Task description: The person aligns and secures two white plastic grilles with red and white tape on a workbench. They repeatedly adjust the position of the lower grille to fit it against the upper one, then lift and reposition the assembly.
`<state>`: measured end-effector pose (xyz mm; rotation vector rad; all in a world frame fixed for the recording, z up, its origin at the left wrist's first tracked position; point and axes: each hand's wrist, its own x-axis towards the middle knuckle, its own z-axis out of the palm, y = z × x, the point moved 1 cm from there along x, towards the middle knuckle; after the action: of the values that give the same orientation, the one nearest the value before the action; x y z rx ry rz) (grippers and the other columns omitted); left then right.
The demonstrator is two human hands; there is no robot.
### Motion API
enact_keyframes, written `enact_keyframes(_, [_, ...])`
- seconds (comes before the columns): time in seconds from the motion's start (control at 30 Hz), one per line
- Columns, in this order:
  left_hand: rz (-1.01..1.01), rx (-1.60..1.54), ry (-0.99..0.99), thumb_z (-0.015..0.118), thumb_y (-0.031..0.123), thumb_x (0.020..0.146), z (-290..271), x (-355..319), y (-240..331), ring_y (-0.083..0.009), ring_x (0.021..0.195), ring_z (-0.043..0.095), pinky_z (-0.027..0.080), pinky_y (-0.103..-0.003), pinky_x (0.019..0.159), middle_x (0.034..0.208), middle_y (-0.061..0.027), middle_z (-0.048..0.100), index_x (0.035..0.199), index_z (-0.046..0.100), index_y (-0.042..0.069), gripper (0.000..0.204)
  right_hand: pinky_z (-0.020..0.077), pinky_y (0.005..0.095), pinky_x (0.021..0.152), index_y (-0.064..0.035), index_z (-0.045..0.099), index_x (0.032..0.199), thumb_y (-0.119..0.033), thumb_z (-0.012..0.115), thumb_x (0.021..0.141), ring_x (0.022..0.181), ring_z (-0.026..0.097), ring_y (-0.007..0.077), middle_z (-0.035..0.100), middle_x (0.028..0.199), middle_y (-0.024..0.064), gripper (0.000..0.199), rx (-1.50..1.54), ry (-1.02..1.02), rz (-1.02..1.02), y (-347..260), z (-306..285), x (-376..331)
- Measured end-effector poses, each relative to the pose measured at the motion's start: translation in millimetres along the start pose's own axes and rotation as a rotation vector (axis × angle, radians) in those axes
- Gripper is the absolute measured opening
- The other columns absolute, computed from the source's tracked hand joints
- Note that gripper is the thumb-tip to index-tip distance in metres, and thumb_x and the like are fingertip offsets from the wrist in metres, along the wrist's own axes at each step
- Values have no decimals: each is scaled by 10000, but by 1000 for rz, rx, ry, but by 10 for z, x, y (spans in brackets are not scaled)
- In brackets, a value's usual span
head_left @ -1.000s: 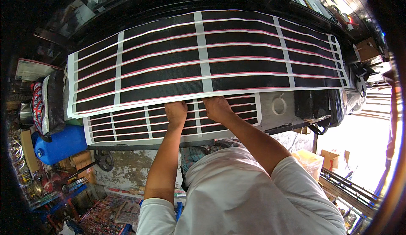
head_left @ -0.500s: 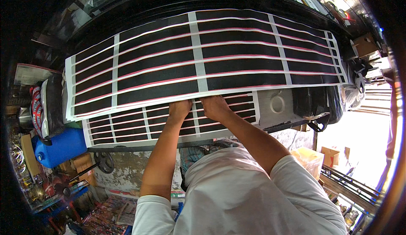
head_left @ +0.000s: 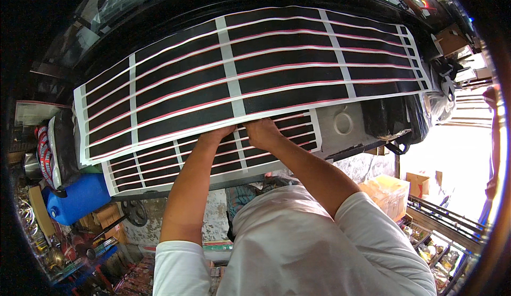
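A large printed sheet (head_left: 290, 77), black panels split by white and red stripes with grey cross strips, lies across the far part of the worktop; its near edge seems to be one of several layers. A smaller sheet (head_left: 154, 161) of like pattern sticks out from under it on the near side. My left hand (head_left: 219, 133) is at the big sheet's near edge, bent inward, its fingers mostly hidden. Close to its right, my right hand (head_left: 262, 134) is closed with knuckles against the same edge. What it grips is hidden.
The grey worktop (head_left: 338, 141) shows a round recess (head_left: 343, 123) at right, beside black plastic-wrapped goods (head_left: 394, 117). A blue container (head_left: 80, 197) and a stuffed bag (head_left: 63, 152) stand at left. Below right are a plastic-wrapped carton (head_left: 386, 195) and metal rails (head_left: 444, 215).
The whole view has tilted a little, so the sheets sit lower at left and higher at right. My left hand has turned inward at the edge; the right stays close by.
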<state>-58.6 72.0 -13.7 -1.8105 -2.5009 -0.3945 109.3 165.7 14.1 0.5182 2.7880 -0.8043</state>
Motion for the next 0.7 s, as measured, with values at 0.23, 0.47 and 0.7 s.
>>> enact_keyframes(0.23, [-271,-796,-4,755,559,942,336,5,-140,-401,1419,547,456,-535,1188,1518,-211,582,1476,597,182,672,506,507,1141,-59,685,1363,-102,757,806,1288,656,394,695,1356,222,564,-41,-15,0,-53,-3,10])
enact_keyframes(0.47, [-21,21,-78,841,475,887,-16,42,-64,-407,1386,577,486,-551,1166,1462,-210,611,1452,607,187,675,503,496,1148,-46,662,1393,-90,743,819,1348,616,389,642,1450,217,581,-43,66,-6,-37,35,2])
enact_keyframes(0.7, [-383,-145,-154,731,232,934,-285,-646,-65,-446,1202,642,526,-567,1031,1254,-229,694,1280,688,36,400,515,511,1093,3,665,1315,-86,722,820,1233,637,414,684,1283,217,506,7,307,54,493,95,-533])
